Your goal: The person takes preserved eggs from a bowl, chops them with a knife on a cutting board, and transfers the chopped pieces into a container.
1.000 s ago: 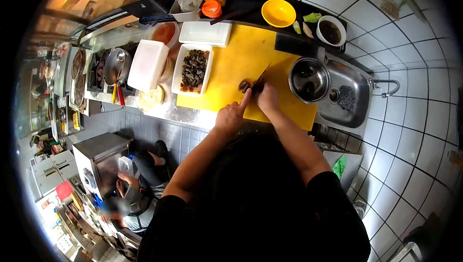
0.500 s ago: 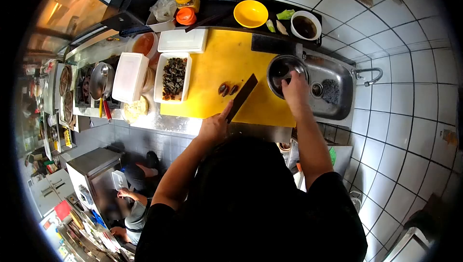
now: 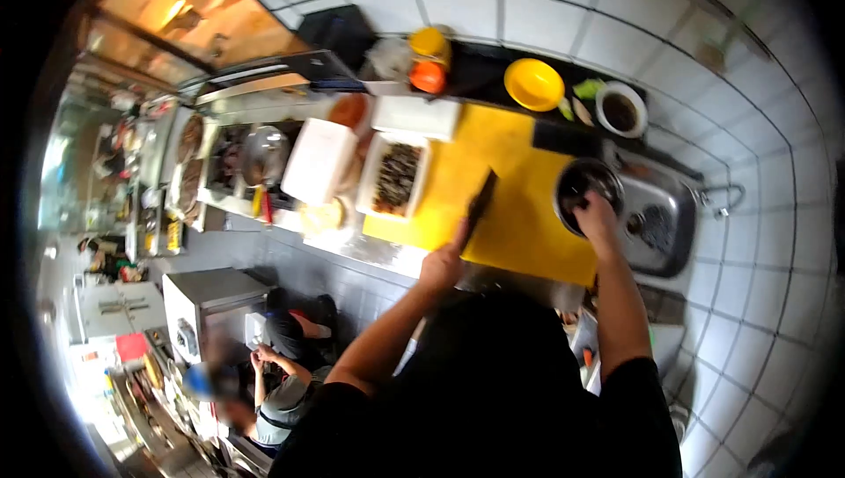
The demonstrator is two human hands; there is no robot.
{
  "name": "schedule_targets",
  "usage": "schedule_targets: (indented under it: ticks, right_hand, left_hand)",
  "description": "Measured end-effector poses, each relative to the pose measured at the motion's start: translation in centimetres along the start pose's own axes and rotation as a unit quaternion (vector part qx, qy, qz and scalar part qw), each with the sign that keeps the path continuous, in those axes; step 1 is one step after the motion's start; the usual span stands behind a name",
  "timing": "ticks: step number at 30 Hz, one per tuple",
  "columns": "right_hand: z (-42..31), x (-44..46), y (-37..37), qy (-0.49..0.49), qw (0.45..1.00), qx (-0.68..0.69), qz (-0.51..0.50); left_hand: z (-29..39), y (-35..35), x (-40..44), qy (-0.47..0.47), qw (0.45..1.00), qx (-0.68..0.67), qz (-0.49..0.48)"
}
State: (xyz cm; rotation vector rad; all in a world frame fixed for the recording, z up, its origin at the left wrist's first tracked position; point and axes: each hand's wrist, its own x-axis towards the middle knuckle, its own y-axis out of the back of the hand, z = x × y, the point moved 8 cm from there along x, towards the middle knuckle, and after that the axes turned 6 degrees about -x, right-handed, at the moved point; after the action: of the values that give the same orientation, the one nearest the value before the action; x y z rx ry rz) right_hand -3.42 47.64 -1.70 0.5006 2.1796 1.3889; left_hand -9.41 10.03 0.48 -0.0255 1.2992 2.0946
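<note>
My left hand (image 3: 442,265) is closed round the handle of a knife (image 3: 481,200) with a broad dark blade, held over the yellow cutting board (image 3: 519,205). Over the metal bowl (image 3: 563,224) at the board's right end, my right hand (image 3: 600,217) reaches in with its fingers drawn together. Dark contents fill part of that bowl, and what the fingers hold, if anything, blurs into them. Left of the knife, a white tub (image 3: 367,180) holds many dark chopped pieces (image 3: 398,179). Blur and the blade hide any small pieces on the board near the knife.
A steel sink (image 3: 673,253) lies right of the bowl. Along the back ledge stand a yellow bowl (image 3: 534,84), a white bowl of dark liquid (image 3: 621,111) and an orange-lidded jar (image 3: 428,77). A pan (image 3: 264,157) sits at left. Another person (image 3: 286,394) is at lower left.
The whole view has swung, so the counter appears further right and lower. The small dark pieces seen on the board can no longer be made out. My right hand remains at the metal bowl.
</note>
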Motion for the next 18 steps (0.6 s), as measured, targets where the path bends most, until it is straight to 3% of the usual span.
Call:
schedule_targets:
  ticks: [2, 4, 7, 8, 9, 10, 11, 14, 16, 18]
  right_hand:
    - [1.7, 0.5, -0.9, -0.014, 0.999, 0.041, 0.002]
    - [1.3, -0.1, -0.9, -0.134, 0.954, 0.260, -0.069]
    - [-4.5, -1.8, 1.3, -0.073, 0.914, 0.397, -0.045]
    - [-5.5, -1.7, 0.3, -0.037, 0.922, 0.381, -0.050]
    - [-7.5, -1.9, 0.3, 0.077, 0.960, 0.267, 0.024]
    - [-9.0, -2.5, -0.7, 0.058, 0.972, 0.229, -0.016]
    - [-11.9, -3.2, -0.1, 0.143, 0.974, 0.168, 0.051]
    - [-14.5, -2.7, -4.4, 0.103, 0.989, 0.106, -0.001]
    - [-15.0, -2.2, -6.7, 0.081, 0.988, 0.124, 0.048]
    - [-15.0, -2.3, -7.4, 0.044, 0.993, 0.093, 0.066]
  left_hand:
    - [-0.2, -0.3, 0.0, -0.011, 1.000, -0.020, -0.001]
    - [-0.1, -0.2, 0.2, -0.004, 1.000, 0.008, -0.026]
    - [2.0, 1.7, -0.5, 0.012, 0.997, 0.027, -0.075]
    - [2.7, 2.5, -0.5, 0.018, 0.995, 0.036, -0.091]
    - [3.0, 2.7, -0.6, 0.024, 0.993, 0.046, -0.110]
    - [3.0, 2.4, -0.4, 0.018, 0.994, 0.043, -0.103]
    - [2.8, 1.8, -0.4, 0.012, 0.994, 0.041, -0.099]
    - [2.5, 1.6, -0.3, -0.006, 0.995, 0.056, -0.077]
    - [2.7, 0.6, 0.1, 0.005, 0.993, 0.078, -0.086]
    - [2.1, -0.6, 0.4, -0.029, 0.993, 0.112, -0.036]
